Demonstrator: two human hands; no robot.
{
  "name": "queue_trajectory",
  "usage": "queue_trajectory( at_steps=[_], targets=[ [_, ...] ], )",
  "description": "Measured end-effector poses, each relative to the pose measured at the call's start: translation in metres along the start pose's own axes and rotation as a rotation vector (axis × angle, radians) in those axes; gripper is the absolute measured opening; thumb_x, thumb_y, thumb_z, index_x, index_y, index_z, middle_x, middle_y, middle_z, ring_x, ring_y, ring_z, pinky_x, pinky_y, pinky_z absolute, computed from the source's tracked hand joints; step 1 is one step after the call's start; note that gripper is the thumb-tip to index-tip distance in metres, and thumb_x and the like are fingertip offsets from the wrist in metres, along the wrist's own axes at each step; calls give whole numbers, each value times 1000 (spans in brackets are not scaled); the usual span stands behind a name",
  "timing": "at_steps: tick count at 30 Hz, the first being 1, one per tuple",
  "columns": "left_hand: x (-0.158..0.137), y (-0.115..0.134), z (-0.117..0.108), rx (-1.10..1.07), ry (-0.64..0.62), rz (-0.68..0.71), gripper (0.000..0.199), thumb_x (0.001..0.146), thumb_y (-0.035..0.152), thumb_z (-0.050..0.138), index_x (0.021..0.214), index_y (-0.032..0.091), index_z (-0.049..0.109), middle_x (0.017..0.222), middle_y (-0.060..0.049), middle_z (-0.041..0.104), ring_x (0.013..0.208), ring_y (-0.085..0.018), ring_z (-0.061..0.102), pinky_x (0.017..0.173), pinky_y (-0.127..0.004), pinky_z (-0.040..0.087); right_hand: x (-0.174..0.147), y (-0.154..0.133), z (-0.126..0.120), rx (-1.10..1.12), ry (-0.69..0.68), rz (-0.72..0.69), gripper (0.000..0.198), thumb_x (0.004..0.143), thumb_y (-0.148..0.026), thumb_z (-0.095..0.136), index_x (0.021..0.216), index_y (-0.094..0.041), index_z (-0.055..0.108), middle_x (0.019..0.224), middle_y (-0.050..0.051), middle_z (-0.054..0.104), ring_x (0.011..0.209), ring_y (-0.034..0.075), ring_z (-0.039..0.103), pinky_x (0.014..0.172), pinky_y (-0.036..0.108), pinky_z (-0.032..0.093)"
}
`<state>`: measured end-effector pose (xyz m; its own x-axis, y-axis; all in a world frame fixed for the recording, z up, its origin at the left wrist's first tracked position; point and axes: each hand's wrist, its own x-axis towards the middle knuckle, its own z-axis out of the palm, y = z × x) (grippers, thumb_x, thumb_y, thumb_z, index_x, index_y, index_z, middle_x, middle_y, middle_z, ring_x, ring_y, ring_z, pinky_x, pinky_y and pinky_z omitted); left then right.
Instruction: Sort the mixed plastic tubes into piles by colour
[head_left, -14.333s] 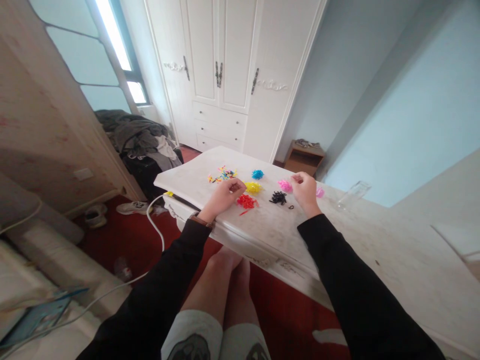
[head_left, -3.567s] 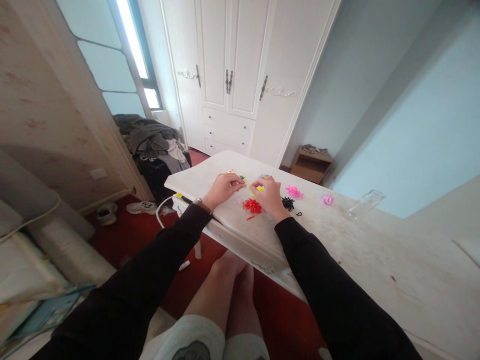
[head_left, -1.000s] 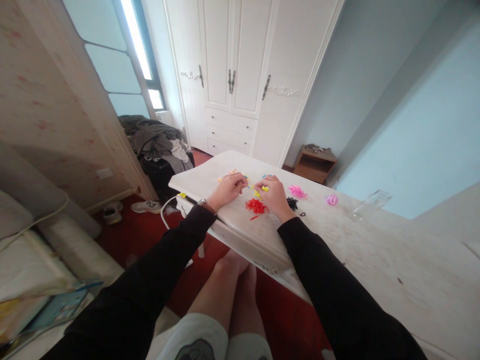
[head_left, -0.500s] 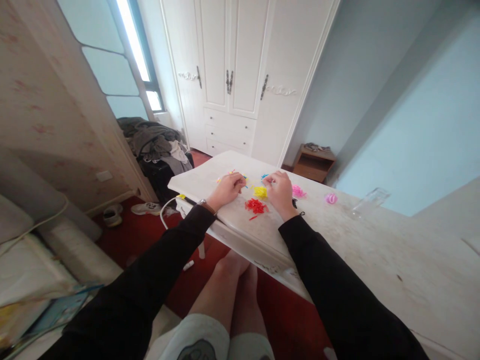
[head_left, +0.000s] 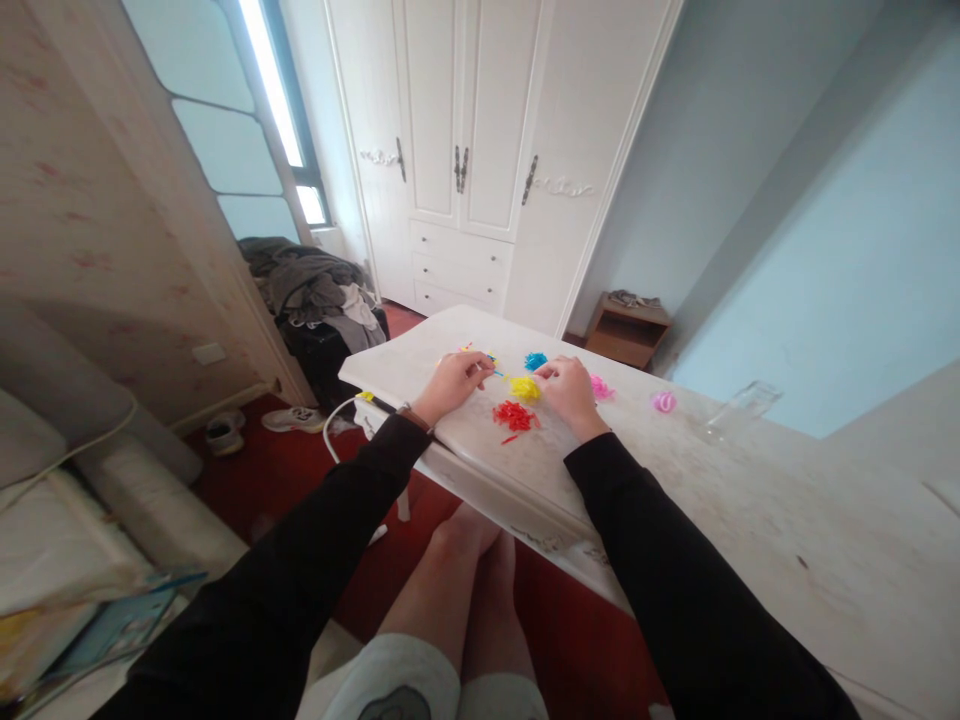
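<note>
My left hand is pinched on a thin blue strip that pokes out from its fingertips, with what looks like a bit of yellow at its end. Behind that hand lie small mixed-colour pieces, partly hidden. My right hand has its fingers closed at the upper right edge of a yellow pile of small pieces; whatever they hold is too small to make out. A blue pile sits just beyond it. Nearer to me is a red pile, and a pink pile lies right of my right hand.
The pieces lie on a white table. Farther right on it are a pink coil and a clear glass lying on its side. A white cable hangs at the left edge. A white wardrobe stands behind.
My right hand has come down from the blue pile to the yellow pile's edge, uncovering more of the blue. My left hand stays nearly in place, still pinching the blue strip.
</note>
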<state>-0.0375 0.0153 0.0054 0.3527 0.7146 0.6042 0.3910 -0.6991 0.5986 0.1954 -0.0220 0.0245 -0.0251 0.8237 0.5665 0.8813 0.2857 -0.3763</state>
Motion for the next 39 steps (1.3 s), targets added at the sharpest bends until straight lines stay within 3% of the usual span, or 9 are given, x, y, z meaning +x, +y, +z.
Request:
queue_trajectory(
  at_steps=[7, 15, 21, 29, 39],
  targets=[
    [-1, 3, -1, -11, -22, -5, 13, 91, 28, 64, 87, 18, 73, 66, 0, 72, 58, -14, 68, 65, -23, 51, 1, -1, 2, 3, 15, -5, 19, 85, -23, 60, 75, -21, 76, 84, 6, 73, 88, 25, 60, 86, 38, 45],
    [-2, 8, -2, -57, -36, 24, 17, 91, 31, 64, 84, 18, 73, 71, -2, 74, 58, -13, 68, 63, -23, 51, -2, -26, 0, 143, -99, -179, 11, 87, -26, 68, 84, -22, 77, 88, 5, 71, 97, 23, 60, 92, 37, 43],
    [-2, 7, -1, -68, -48, 25, 17, 90, 31, 65, 84, 18, 73, 70, -2, 74, 57, -14, 68, 62, -24, 51, -4, -34, 3, 155, -115, -186, 12, 89, -21, 66, 82, -22, 76, 89, 4, 72, 100, 23, 59, 93, 39, 38],
    [-2, 10, -2, -65, -65, 21, 15, 87, 32, 68, 90, 18, 72, 61, 0, 69, 54, -14, 66, 63, -25, 49, -3, -35, 1, 166, -114, -162, 13, 89, -21, 66, 79, -22, 75, 87, 3, 70, 98, 23, 59, 94, 38, 39],
    [-2, 10, -2, -53, -92, 11, 17, 89, 31, 64, 87, 16, 73, 63, 0, 69, 53, -13, 62, 62, -24, 46, -3, -30, 4, 192, -89, -176, 9, 87, -19, 70, 81, -22, 75, 86, 3, 71, 98, 23, 60, 92, 39, 40]
  ],
)
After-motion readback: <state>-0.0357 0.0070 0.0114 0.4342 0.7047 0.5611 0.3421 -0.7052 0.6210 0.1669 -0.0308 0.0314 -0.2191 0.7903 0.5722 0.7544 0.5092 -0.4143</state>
